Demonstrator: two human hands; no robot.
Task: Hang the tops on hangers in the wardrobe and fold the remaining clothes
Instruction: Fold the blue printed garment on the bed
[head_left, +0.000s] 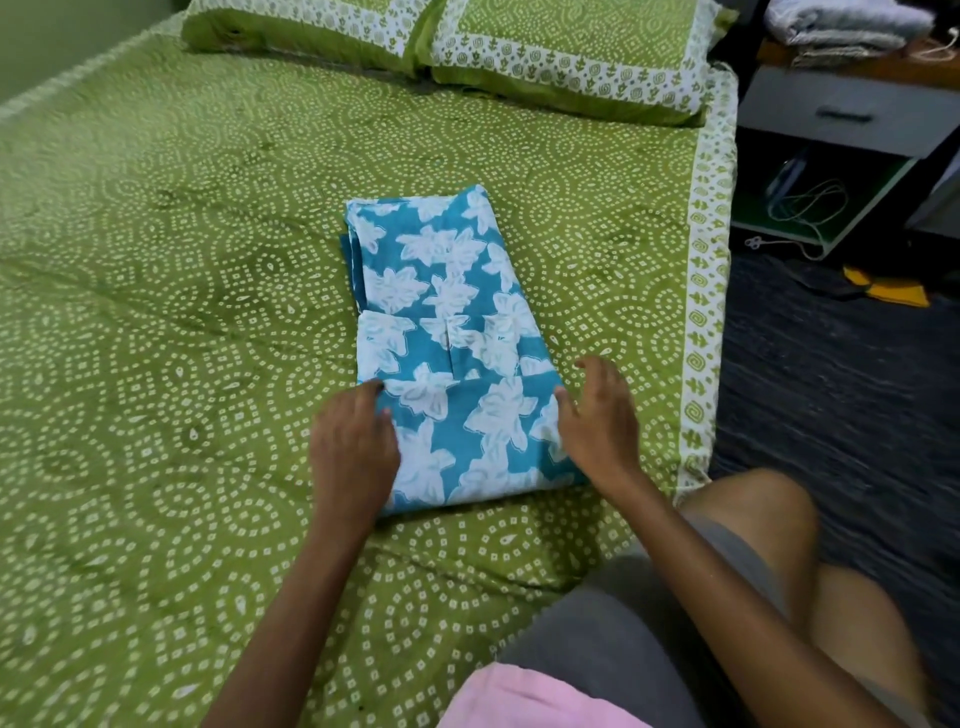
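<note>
While the folded blue floral garment lies on the bed, I see my left hand and right hand flanking it, each grip open-fingered.

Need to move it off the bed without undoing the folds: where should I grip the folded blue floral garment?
Probably the two long sides of the blue floral garment at its near end, where the left hand and right hand already sit. It lies flat as a narrow stack, so sliding fingers under from both sides should support every layer.
</note>
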